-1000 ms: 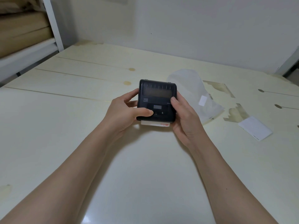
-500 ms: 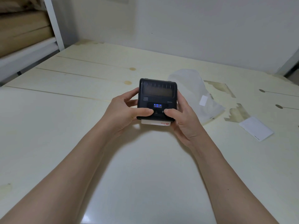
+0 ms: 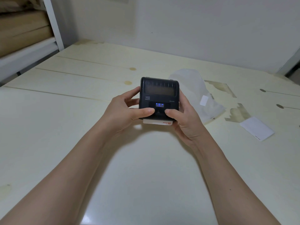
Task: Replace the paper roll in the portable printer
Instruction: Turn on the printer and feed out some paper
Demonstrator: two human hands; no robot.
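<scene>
One black portable printer (image 3: pixel 159 98) is held up over the middle of the pale worktop (image 3: pixel 65 127), gripped from both sides. The left hand (image 3: pixel 125 111) wraps its left edge, fingers curled behind and thumb pressed across the front by the buttons. The right hand (image 3: pixel 185 117) clasps the right edge the same way, its thumb on the front beside the small lit blue display (image 3: pixel 159 105). Both hands are closed firmly on the printer. A strip of white label paper (image 3: pixel 157 122) with red print sticks out of its near edge, at 6 o'clock.

At 3 o'clock from the printer one crumpled clear plastic bag (image 3: pixel 199 95) lies flat, close behind the right hand. Farther out, at about 4 o'clock, one white label sheet (image 3: pixel 256 128) lies alone, well apart from the bag.

The near half of the worktop and its whole left side at 9 o'clock lie open. The far edge at 12 o'clock runs along a white wall (image 3: pixel 194 30). At 10 o'clock, past the worktop's left edge, a white shelf frame (image 3: pixel 53 25) stands.
</scene>
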